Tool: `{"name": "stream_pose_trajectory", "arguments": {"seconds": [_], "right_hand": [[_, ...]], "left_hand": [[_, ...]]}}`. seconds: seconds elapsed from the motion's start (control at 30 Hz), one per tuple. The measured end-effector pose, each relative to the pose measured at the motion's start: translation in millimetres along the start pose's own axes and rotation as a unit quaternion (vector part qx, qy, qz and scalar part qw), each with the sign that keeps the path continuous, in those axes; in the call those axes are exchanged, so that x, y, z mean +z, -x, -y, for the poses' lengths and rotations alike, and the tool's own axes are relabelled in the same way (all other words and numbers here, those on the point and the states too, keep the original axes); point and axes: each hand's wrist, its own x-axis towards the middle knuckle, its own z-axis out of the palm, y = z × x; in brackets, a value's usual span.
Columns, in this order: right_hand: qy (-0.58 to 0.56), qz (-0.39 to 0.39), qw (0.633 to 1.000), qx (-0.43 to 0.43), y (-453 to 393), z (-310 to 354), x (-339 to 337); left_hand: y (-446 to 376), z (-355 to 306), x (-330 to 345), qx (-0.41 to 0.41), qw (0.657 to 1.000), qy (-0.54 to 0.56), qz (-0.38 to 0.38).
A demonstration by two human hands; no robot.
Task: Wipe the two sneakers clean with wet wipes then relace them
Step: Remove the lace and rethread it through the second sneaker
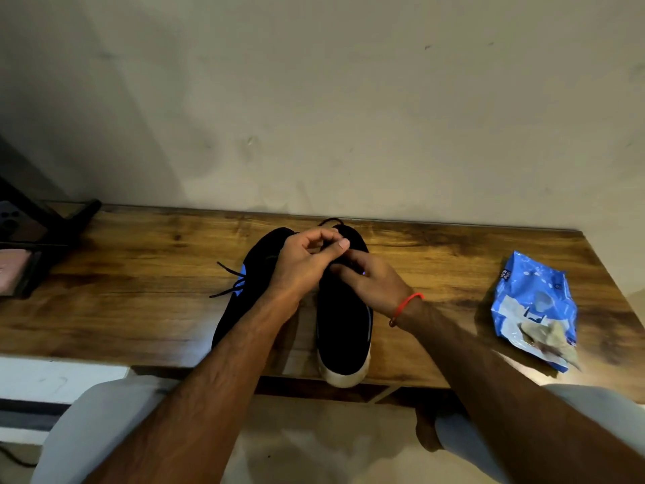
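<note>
Right sneaker (343, 319) under both hands, lace pinched

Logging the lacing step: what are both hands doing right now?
Left hand: fingers curled, pinching at the right sneaker's lace.
Right hand: fingers on the same sneaker's laces; grip unclear.

Both forearms are bare, without sleeves. On the wrist of the right hand (375, 284) there is a thin red-orange thread bracelet (406, 305) with a small knot hanging. The knees are covered by light grey trousers (90, 424).
</note>
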Motion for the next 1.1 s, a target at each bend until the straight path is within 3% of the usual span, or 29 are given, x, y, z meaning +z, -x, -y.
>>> {"name": "stream_pose_trajectory", "arguments": {"seconds": [0.1,0.23,0.33,0.4,0.5,0.57,0.7,0.83,0.9,1.1], "right_hand": [[0.042,-0.002,0.999,0.000,-0.3,-1.5,-0.4],[-0.119,-0.053,0.985,0.114,-4.5,-3.5,-5.4],[-0.198,-0.106,0.965,0.137,-6.2,-7.9,-4.2],[-0.234,-0.134,0.952,0.145,-6.3,-7.7,-4.2],[-0.251,-0.136,0.947,0.145,-5.1,-3.8,-5.8],[-0.250,-0.113,0.952,0.137,-3.6,-1.1,-6.3],[-0.233,-0.046,0.966,0.105,0.2,1.9,-8.4],[-0.245,-0.039,0.964,0.098,1.8,2.0,-10.8],[-0.250,-0.059,0.960,0.116,1.8,2.4,-13.1],[-0.267,-0.087,0.946,0.163,2.5,0.4,-17.0]], "left_hand": [[-0.1,4.2,1.6,0.067,0.990,-0.121,0.034],[1.3,5.1,-9.0,0.100,0.963,-0.232,0.090],[0.9,3.2,-15.6,0.105,0.943,-0.307,0.073],[-1.0,1.6,-21.3,0.038,0.953,-0.294,0.062],[1.3,-1.8,-24.3,-0.081,0.980,-0.140,0.118],[2.4,2.0,-19.7,-0.068,0.978,-0.156,0.122],[5.6,13.7,-7.3,0.010,0.973,-0.225,0.055],[8.6,17.3,-2.6,0.080,0.945,-0.306,0.088],[9.3,13.5,-3.0,0.072,0.936,-0.332,0.092],[-0.1,-2.6,-23.1,-0.005,0.958,-0.269,0.094]]}}
